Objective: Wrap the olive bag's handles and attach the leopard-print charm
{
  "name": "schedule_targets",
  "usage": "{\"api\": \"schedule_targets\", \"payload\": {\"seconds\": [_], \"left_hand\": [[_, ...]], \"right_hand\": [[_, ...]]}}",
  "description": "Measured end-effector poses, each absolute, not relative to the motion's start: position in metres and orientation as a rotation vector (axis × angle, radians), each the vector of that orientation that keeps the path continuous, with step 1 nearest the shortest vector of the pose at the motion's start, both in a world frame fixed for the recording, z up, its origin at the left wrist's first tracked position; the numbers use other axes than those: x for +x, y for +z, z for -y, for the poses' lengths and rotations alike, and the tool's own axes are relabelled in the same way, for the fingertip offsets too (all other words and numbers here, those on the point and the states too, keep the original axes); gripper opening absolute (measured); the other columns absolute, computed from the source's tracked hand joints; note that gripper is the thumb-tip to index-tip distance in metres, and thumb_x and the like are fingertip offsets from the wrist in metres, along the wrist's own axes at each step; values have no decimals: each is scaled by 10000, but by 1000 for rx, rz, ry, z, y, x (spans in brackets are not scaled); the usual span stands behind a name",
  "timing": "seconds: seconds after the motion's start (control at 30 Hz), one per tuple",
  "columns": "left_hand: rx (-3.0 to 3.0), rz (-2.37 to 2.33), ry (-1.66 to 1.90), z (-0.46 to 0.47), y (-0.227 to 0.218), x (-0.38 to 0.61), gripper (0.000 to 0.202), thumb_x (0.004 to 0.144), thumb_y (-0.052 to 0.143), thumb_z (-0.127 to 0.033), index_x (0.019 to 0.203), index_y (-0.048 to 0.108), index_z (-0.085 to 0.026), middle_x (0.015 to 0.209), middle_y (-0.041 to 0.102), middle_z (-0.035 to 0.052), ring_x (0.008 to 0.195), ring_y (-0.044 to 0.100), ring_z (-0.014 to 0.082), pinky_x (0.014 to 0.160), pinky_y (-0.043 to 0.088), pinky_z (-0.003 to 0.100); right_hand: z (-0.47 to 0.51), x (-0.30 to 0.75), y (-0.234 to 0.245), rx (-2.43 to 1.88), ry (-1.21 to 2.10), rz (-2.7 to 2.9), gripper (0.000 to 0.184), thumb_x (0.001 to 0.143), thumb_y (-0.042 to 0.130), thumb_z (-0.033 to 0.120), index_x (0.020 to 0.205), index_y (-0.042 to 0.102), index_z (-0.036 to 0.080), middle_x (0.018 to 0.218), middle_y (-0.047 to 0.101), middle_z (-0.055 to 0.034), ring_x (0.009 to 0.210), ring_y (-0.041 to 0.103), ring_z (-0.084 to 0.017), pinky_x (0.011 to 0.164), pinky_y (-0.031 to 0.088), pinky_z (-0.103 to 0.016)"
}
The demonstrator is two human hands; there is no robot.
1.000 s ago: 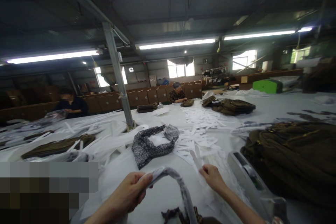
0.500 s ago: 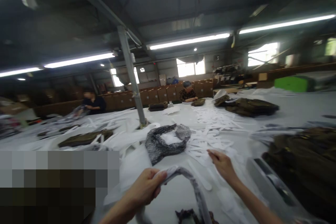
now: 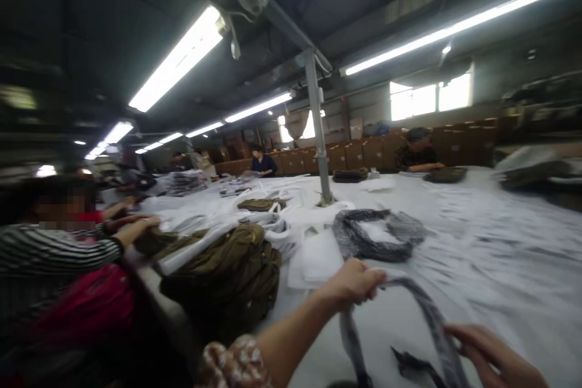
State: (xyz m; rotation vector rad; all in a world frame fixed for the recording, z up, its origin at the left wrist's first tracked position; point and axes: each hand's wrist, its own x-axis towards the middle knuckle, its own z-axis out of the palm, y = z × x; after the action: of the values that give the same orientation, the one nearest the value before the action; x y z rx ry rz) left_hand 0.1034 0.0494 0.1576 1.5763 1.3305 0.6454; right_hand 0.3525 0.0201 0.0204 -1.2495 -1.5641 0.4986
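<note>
**Head view.** The left hand (image 3: 355, 282) has its fingers curled tight round the top of a grey strap (image 3: 427, 306). The strap arches over the white table (image 3: 500, 254) near its close edge and runs down to the right hand (image 3: 493, 356). That hand lies against the strap's right leg with its fingers stretched forward; blur hides whether they pinch it. Just beyond the strap lies a grey cloth ring (image 3: 377, 233), apart from both hands. Left of the left forearm, a heap of olive bags (image 3: 227, 273) sits at the table's left edge. There a co-worker (image 3: 59, 251) in a striped sleeve reaches in. A pole (image 3: 318, 133) stands on the table behind the ring. Right of the strap the sheet stretches flat to the far edge, which is lined by brown boxes (image 3: 364, 154).
</note>
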Motion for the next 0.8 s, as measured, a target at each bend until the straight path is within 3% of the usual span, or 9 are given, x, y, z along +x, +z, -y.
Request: {"api": "schedule_targets", "payload": {"seconds": [0.1, 0.2, 0.4, 0.57, 0.7, 0.8], "left_hand": [[1574, -1276, 652, -45, 159, 97, 379, 760, 476, -489, 631, 548, -140, 398, 405, -68, 306, 276, 43, 324, 173, 196], [1557, -1199, 633, -48, 157, 90, 415, 746, 489, -547, 672, 537, -141, 417, 410, -77, 321, 254, 30, 335, 157, 183], [1535, -1191, 630, -46, 156, 90, 415, 731, 512, -552, 718, 566, -141, 429, 435, -72, 313, 262, 33, 327, 167, 193], [1541, -1192, 651, -45, 154, 91, 417, 739, 503, -550, 725, 577, -140, 436, 436, -71, 320, 271, 30, 332, 178, 185], [1559, -1180, 658, -39, 156, 87, 423, 748, 482, -551, 719, 572, -138, 430, 428, -73, 322, 255, 30, 332, 168, 185], [1572, -1185, 671, -36, 158, 86, 431, 753, 468, -555, 718, 571, -137, 426, 427, -73, 317, 256, 34, 330, 171, 188]], "right_hand": [[9, 349, 58, -1483, 506, 1451, 378, 762, 478, 442, 998, 670, 217, 825, 666, -64, 666, 607, -195, 645, 482, -300], [33, 350, 74, -1585, 522, 1445, 427, 812, 444, 453, 1018, 651, 141, 668, 628, -33, 564, 544, -157, 546, 436, -250], [86, 334, 59, -1550, 784, 1878, 243, 823, 484, 343, 831, 680, 201, 761, 689, -29, 703, 617, -175, 647, 439, -232], [91, 301, 13, -1826, 531, 2392, 124, 735, 553, 224, 731, 674, 196, 797, 708, -90, 769, 649, -267, 656, 432, -287], [79, 293, -23, -1854, 377, 2336, 156, 698, 530, 120, 647, 656, 197, 669, 699, -101, 634, 656, -257, 531, 388, -245], [77, 301, -26, -1722, 525, 2028, 118, 709, 564, 198, 655, 658, 243, 543, 660, -47, 496, 611, -202, 460, 340, -220]]}}
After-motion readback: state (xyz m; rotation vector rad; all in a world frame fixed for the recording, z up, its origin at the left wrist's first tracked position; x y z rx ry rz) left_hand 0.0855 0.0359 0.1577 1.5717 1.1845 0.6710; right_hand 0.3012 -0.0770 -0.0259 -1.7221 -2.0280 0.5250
